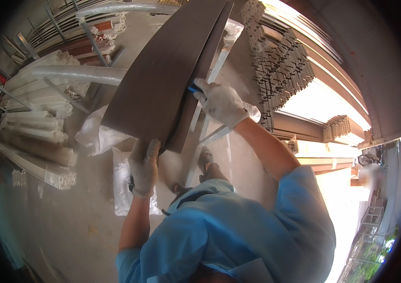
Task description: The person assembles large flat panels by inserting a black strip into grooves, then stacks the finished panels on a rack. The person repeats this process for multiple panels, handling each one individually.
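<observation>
On my feed, the brown panel (162,70) lies across the wrapped rack (80,72), overhanging its near edge. I see the left hand (144,168) gripping the panel's near end, the right hand (221,101) pinching a blue object (193,88) by its right side.

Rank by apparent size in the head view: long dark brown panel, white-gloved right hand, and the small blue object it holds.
1. Long dark brown panel
2. White-gloved right hand
3. Small blue object, visible part only
</observation>
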A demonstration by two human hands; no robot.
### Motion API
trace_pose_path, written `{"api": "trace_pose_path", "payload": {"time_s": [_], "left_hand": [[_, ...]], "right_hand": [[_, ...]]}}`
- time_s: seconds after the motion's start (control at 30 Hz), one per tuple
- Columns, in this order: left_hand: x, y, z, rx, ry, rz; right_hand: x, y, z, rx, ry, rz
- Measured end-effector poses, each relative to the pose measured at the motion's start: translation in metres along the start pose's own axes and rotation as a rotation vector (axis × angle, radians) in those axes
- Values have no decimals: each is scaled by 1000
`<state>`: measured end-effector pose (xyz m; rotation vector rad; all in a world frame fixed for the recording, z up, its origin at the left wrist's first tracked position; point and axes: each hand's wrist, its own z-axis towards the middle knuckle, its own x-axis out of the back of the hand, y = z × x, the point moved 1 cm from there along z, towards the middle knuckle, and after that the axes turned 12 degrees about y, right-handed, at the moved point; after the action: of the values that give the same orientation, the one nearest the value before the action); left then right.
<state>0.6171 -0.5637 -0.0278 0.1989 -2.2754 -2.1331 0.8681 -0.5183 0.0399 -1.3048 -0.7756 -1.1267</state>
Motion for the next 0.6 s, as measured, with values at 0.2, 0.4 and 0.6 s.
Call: {"api": "trace_pose_path", "payload": {"time_s": [0.2,0.4,0.6], "left_hand": [[2,-7,4,-200,-47,105],[10,-6,-29,-418,-22,429],[8,-4,-27,-707,75,577]], "right_hand": [[-11,-39,-78,133,-17,46],[-10,-10,-71,47,143,305],[-8,11,-67,100,289,366]]}}
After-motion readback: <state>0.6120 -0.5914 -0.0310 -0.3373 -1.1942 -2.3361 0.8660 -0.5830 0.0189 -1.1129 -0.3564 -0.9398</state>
